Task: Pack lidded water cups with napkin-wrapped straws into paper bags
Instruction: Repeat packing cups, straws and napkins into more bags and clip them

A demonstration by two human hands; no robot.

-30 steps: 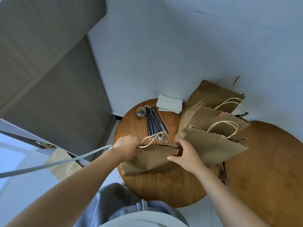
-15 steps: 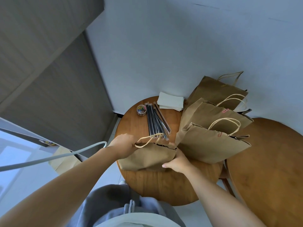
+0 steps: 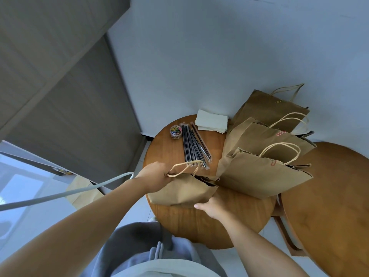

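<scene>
A paper bag (image 3: 179, 191) at the counter's (image 3: 199, 222) 6 o'clock edge is gripped by the left hand (image 3: 157, 174) at its handle and by the right hand (image 3: 211, 206) underneath. 3 more bags (image 3: 265, 172) are leaned at 3 o'clock, with straws (image 3: 194, 144) at 12.

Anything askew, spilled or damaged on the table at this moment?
Nothing spilled or visibly damaged. The three clipped bags lean tilted against each other rather than standing upright, and overhang the round table. The straws, napkins and paperclip tub lie tidy. No cups are in view.
</scene>
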